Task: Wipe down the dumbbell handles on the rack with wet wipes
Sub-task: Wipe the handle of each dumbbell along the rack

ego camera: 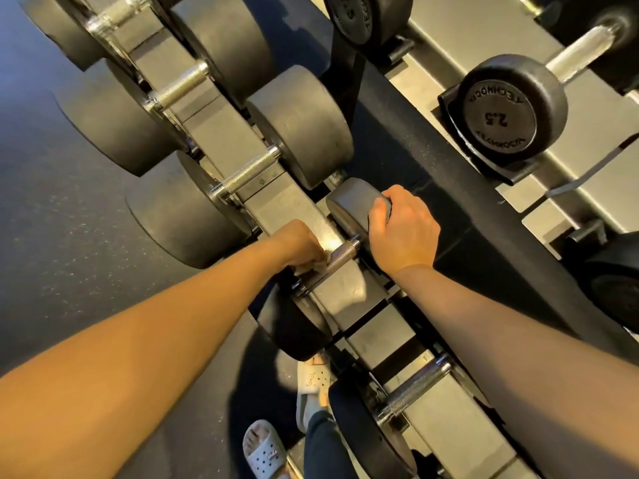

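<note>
On dumbbell (345,209), right hand (403,229); left hand (301,245), wipe (313,266)

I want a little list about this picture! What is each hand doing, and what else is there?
left hand: holds a wet wipe against the dumbbell handle
right hand: grips the dumbbell head at the far end of that handle
rack: holds a row of black dumbbells with metal handles
upper shelf: small dumbbell marked 2.5
feet: pale clogs on a dark floor
</note>
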Demonstrator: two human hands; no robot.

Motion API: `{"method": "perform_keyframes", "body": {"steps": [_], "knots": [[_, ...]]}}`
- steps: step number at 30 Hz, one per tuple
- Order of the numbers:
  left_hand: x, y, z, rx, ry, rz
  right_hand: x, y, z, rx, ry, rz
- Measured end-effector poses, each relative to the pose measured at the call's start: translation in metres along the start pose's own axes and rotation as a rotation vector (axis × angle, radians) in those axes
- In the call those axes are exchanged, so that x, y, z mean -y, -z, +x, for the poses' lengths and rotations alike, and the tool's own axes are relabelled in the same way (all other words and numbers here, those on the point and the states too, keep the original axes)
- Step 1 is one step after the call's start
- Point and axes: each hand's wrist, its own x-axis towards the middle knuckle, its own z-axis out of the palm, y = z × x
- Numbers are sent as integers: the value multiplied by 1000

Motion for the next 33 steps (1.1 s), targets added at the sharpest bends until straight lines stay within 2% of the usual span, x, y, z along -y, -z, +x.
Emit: {"method": "perform_keyframes", "body": {"steps": [2,4,6,8,9,11,14,16,18,19,20,22,23,24,28,30,33], "knots": [[-4,0,-4,-20,-63,290,0,0,0,-3,0,11],[-12,-6,-10,-160,-191,354,-1,0,0,2,-3,13],[-16,-21,-9,-267,-241,91,-2,0,1,7,-16,13],[-21,-38,-10,-290,-181,-291,-2,-1,2,5,-22,10],[-23,-44,-10,-296,-174,-360,-2,-1,2,5,-19,5],[-23,-48,-7,-299,-226,-204,-1,-1,2,10,-13,-4],[-16,-33,-14,-285,-274,285,-2,0,2,9,-8,-9],[-9,-19,-20,-172,-216,602,-1,1,2,6,0,-14],[-3,-10,-25,-34,-98,700,-1,1,1,5,0,-21],[-2,-5,-26,-7,-55,600,-1,1,1,5,0,-20],[-2,-3,-26,-14,-41,381,-1,1,1,1,6,-18],[-9,-10,-23,-106,-110,-180,-2,1,0,-16,24,-25],[-15,-18,-22,-162,-155,-351,-2,0,0,-23,27,-32],[-21,-29,-20,-221,-216,-371,-1,-1,0,-28,25,-37],[-23,-64,-19,-504,-413,186,0,-1,0,-32,25,-20],[-14,-67,-23,-520,-424,314,-1,1,0,-27,30,-15],[-4,-54,-28,-430,-286,507,0,1,0,-19,20,-2]]}}
